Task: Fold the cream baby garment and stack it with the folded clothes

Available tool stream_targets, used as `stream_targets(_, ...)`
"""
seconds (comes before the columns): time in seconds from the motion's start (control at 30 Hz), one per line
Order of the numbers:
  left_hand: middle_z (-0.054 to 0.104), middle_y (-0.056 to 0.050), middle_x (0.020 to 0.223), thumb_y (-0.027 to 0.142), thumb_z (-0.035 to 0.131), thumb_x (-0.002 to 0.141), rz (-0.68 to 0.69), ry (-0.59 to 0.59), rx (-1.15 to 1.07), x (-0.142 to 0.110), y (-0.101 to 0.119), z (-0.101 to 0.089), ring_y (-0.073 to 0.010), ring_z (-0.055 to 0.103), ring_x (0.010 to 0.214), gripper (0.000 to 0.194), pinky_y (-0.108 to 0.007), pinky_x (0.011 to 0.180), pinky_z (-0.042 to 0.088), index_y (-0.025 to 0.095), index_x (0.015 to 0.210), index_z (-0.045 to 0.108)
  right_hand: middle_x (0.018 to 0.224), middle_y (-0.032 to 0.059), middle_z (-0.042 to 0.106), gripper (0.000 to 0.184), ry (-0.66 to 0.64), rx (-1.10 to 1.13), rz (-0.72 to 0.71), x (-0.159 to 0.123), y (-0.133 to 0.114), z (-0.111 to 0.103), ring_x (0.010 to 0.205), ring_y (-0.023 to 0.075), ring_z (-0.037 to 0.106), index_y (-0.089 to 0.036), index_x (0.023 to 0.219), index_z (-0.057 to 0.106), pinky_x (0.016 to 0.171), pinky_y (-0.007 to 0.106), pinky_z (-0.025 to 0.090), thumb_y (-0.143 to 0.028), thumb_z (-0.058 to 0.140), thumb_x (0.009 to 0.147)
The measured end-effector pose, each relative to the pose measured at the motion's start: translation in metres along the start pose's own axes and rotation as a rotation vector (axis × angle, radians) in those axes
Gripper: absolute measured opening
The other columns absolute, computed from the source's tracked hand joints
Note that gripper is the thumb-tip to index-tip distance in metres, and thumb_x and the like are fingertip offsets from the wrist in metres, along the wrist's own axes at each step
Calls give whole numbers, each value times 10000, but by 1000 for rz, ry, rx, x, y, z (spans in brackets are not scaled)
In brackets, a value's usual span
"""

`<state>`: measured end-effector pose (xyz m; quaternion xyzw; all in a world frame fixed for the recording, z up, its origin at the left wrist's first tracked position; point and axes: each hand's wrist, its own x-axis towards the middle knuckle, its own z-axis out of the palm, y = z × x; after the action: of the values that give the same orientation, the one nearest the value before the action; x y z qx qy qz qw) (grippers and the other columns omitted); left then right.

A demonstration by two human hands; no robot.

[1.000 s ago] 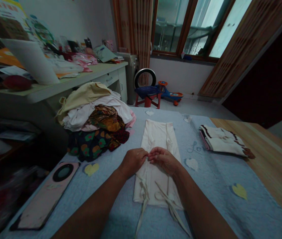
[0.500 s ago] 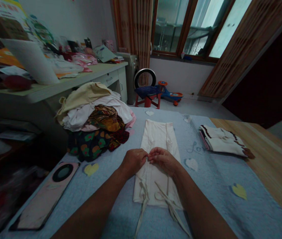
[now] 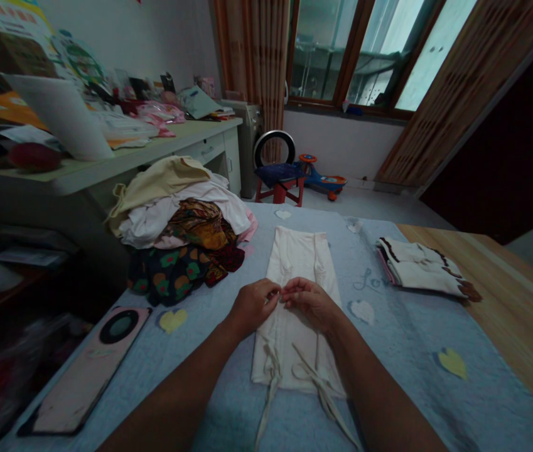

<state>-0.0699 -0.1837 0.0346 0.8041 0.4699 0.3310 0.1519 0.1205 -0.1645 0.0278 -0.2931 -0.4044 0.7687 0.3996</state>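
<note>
Light fingertips needed over a white garment [image 3: 301,254]

On the left hand [image 3: 253,307], thumb and fingertips are held close together; whether cloth is pinched cannot be told. Beneath, the garment is laid flat on a blue cover [image 3: 383,351], its ties [image 3: 272,364] left loose at the near end. The right hand [image 3: 312,302] is curved opposite, its grip likewise unclear. Fingertip work is best done gently, the cloth left unrumpled.
</note>
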Motion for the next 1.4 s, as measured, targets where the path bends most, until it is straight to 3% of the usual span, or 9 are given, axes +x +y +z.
stream_targets(0.23,707,-19,769,241,599,866,-215,41,-219,3,2,0,-137,627,699,147,-237,665,446,177,813,720,814,26,689,175,39,-74,-42,1,2,2,726,125,614,-189,822,683,696,257,479,-181,762,666)
stream_targets(0.5,693,-15,694,348,623,825,-357,21,-412,4,-2,3,-134,608,624,226,-223,595,428,147,786,719,813,15,670,170,34,-145,-89,3,6,0,742,129,586,-198,819,695,689,252,449,-177,739,656)
stream_targets(0.73,650,-6,654,367,645,771,-401,16,-486,5,-4,2,-119,551,581,234,-214,552,390,140,743,694,797,11,650,147,34,-184,-105,2,5,3,714,129,559,-211,806,695,679,266,437,-191,740,667)
stream_targets(1.4,514,53,577,350,780,622,-620,-144,-1006,4,-11,-6,-49,387,474,279,-193,464,240,136,699,618,900,19,688,154,-47,-239,-156,3,8,-2,840,156,595,-217,848,702,781,286,426,-173,687,702)
